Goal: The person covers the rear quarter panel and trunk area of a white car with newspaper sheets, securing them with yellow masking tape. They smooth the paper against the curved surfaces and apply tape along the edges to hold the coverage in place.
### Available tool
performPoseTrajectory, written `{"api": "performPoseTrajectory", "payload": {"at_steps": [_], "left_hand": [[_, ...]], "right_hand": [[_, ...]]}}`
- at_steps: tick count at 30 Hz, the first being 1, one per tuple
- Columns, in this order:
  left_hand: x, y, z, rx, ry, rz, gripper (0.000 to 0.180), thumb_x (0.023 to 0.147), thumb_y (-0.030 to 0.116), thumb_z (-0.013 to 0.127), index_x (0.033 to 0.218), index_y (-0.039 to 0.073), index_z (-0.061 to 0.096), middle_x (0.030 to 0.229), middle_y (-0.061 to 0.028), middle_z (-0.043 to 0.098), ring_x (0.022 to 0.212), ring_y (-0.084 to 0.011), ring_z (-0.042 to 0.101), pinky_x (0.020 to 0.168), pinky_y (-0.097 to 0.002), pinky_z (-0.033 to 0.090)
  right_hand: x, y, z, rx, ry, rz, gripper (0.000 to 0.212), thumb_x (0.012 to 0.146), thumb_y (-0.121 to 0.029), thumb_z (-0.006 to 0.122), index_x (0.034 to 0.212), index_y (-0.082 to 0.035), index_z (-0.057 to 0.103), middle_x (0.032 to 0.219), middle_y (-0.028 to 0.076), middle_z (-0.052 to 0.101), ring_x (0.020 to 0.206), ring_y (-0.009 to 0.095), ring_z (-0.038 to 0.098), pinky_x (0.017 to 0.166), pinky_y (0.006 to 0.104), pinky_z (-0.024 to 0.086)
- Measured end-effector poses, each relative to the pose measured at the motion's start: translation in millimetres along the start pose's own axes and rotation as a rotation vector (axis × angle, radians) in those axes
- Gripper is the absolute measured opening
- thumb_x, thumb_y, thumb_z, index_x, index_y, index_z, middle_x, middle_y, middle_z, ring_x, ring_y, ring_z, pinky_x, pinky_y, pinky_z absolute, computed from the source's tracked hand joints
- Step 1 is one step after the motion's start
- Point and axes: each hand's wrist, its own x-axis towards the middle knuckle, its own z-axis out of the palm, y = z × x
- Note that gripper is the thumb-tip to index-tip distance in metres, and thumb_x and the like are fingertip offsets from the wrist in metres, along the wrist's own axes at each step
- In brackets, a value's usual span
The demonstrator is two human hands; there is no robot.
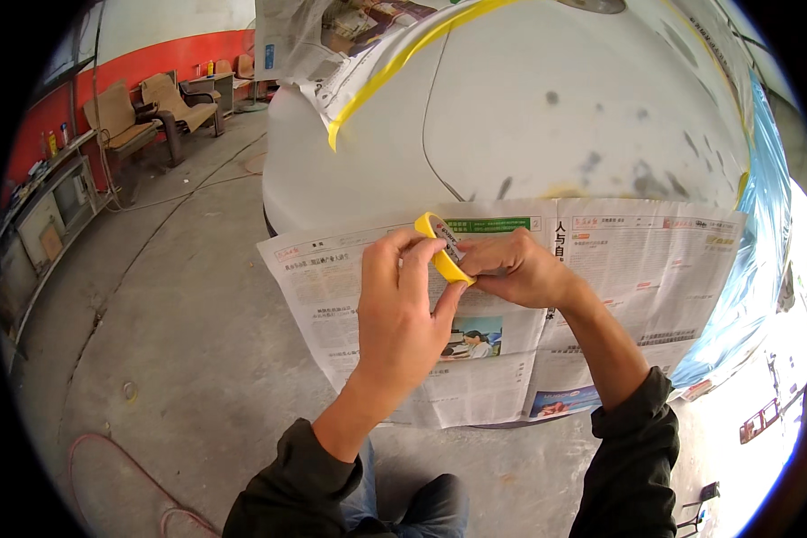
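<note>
A roll of yellow masking tape (429, 235) is held between my two hands, in front of a spread newspaper sheet (619, 287). My left hand (403, 305) pinches the roll's left side and lower edge with fingers and thumb. On the other side, my right hand (522, 269) has its fingertips closed at the roll's lower right edge. The newspaper hangs along the lower edge of a pale grey, dark-spotted car body panel (350, 170). Higher up, a strip of yellow tape (403, 58) edges more newspaper (287, 40) on the panel; its lower end hangs loose.
Blue plastic sheeting (767, 179) drapes the car's right side. Two worn chairs (177, 100) stand by the red wall at the back left, near a cluttered shelf unit (58, 179). A reddish hose (143, 475) curls over the concrete floor (197, 341) at lower left.
</note>
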Motion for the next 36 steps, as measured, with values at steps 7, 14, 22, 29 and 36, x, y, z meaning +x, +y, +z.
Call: {"api": "performPoseTrajectory", "payload": {"at_steps": [7,14,22,29,36], "left_hand": [[-10,12,20,0.032,0.016,-0.016,0.040,0.071,-0.003,0.080,0.106,0.004,0.061,0.103,-0.0093,0.058,0.086,-0.0236,0.059,0.072,-0.0332,0.050],[-11,1,10,-0.021,0.100,-0.110,0.044,0.070,0.003,0.084,0.111,0.004,0.068,0.088,-0.0079,0.061,0.070,-0.0178,0.059,0.060,-0.0292,0.049],[-31,-8,-20,-0.115,0.109,-0.118,0.021,0.077,0.003,0.079,0.094,0.002,0.067,0.083,-0.0096,0.062,0.070,-0.0252,0.062,0.058,-0.0347,0.050],[-31,13,-31,-0.075,0.062,-0.124,0.034,0.077,0.006,0.077,0.104,0.002,0.057,0.103,-0.0137,0.056,0.093,-0.0325,0.059,0.074,-0.0388,0.051],[-34,28,-22,-0.059,0.035,-0.091,0.022,0.079,0.000,0.072,0.090,0.001,0.053,0.101,-0.0110,0.054,0.094,-0.0298,0.059,0.071,-0.0381,0.053]], "right_hand": [[-8,13,-7,-0.074,-0.007,-0.030,0.020,0.076,0.003,0.073,0.094,-0.005,0.072,0.081,0.012,0.068,0.073,0.031,0.064,0.073,0.0365,0.053],[-3,11,-5,-0.059,-0.026,-0.042,0.019,0.076,0.005,0.071,0.093,-0.004,0.070,0.082,0.012,0.067,0.074,0.031,0.064,0.069,0.0367,0.051],[7,-15,23,-0.142,-0.115,-0.072,0.021,0.070,0.010,0.068,0.090,0.001,0.068,0.080,0.014,0.066,0.075,0.031,0.065,0.103,0.0439,0.049],[-3,-30,28,-0.152,-0.031,0.002,0.015,0.070,0.010,0.067,0.082,0.001,0.065,0.074,0.012,0.064,0.072,0.030,0.063,0.102,0.0418,0.049],[-13,-43,21,-0.129,-0.006,0.030,0.020,0.068,0.012,0.067,0.084,0.001,0.068,0.076,0.013,0.066,0.074,0.030,0.064,0.101,0.0406,0.048]]}}
